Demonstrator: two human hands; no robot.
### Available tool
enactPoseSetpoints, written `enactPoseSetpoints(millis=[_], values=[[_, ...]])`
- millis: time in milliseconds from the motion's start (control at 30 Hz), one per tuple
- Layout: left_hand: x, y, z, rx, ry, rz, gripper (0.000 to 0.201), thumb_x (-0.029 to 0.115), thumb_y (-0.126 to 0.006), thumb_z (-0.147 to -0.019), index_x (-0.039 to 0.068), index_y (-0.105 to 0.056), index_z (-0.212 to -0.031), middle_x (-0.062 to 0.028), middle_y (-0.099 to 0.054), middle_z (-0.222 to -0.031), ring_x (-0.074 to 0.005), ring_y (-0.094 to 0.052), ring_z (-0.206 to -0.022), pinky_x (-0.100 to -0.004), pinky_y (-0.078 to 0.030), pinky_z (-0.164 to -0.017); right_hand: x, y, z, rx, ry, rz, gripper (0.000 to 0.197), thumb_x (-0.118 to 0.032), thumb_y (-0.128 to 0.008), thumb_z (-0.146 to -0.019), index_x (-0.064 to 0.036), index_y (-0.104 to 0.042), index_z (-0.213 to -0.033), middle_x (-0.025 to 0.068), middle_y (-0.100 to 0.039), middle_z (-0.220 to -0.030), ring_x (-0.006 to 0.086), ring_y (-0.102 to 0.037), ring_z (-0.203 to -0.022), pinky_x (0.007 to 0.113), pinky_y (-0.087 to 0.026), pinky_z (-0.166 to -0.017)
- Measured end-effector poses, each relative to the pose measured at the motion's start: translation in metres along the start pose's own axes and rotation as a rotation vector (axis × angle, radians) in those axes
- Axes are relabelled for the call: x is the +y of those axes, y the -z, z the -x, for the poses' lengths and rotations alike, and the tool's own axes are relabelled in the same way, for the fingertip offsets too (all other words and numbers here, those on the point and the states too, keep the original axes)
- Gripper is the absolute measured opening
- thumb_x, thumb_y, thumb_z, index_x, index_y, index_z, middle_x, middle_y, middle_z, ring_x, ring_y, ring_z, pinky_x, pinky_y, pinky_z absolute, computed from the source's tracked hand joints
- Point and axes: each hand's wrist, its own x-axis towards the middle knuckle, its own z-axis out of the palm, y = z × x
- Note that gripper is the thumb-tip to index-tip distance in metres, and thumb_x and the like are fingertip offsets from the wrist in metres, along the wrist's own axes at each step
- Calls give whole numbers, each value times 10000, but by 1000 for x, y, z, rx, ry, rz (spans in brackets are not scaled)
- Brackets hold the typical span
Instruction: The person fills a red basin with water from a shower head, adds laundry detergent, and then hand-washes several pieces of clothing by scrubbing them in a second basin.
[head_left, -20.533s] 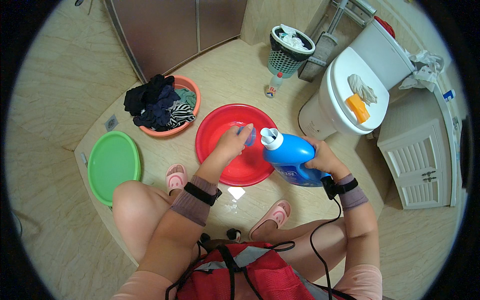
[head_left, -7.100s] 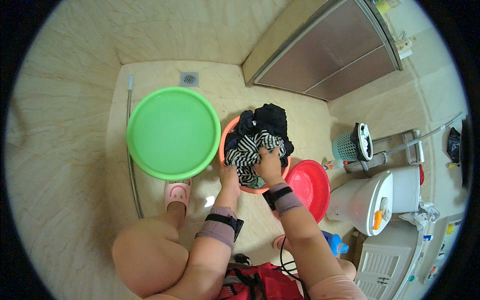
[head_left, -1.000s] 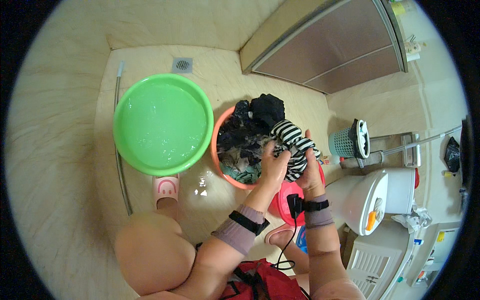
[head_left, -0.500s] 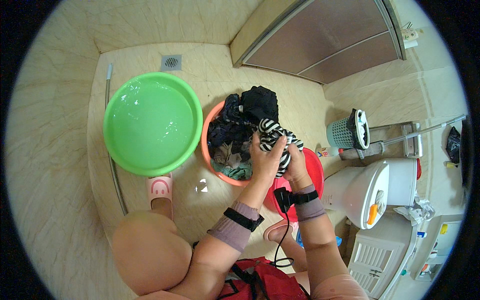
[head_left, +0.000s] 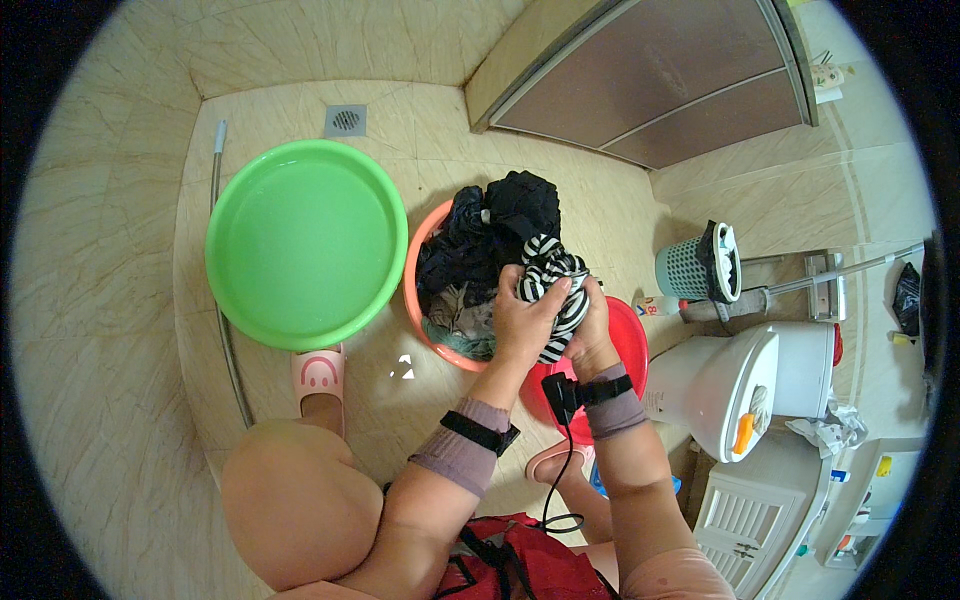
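Left hand (head_left: pixel 522 325) and right hand (head_left: pixel 593 328) clamp striped cloth (head_left: pixel 546 262) between them, probably wringing it; next calls for a firm twist.

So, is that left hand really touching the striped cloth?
Touching. The head view shows the left hand gripping the striped cloth, with skin pressed directly against the stripes and no gap.

Clothes (head_left: pixel 465 255) lie in the laundry basin (head_left: pixel 411 290), centre of my dial. At nine o'clock, just beside it, I see the larger basin (head_left: pixel 306 245); toward half past ten, the floor drain (head_left: pixel 346 121). At four the smaller basin (head_left: pixel 627 355) comes first, then the toilet (head_left: pixel 700 388); at three, the bottle (head_left: pixel 653 306), then the wastebasket (head_left: pixel 682 268) beyond.
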Motion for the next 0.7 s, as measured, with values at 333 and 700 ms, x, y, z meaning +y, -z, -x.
enactPoseSetpoints(millis=[333, 700], values=[[-1, 19, -12, 120, 187, -80, 646, 442, -665, -798, 17, -429, -1223, -181, -528, -1164, -239, -523, -1039, -346, -421, -889, -8, -35, 11, -20, 139, 520, 374, -373, -562, -909, -35, -598, -1066, 45, -654, -936, 144, -617, -810, 303, -515, -731], [74, 132, -64, 633, -183, 481, 508, 339, -481, -905, 41, -391, -1307, -136, -504, -1247, -250, -556, -1050, -370, -473, -886, 58, -191, -32, -577, 81, 585, 351, -227, -589, -911, 29, -531, -1145, 65, -649, -940, 118, -604, -785, 268, -512, -697]])
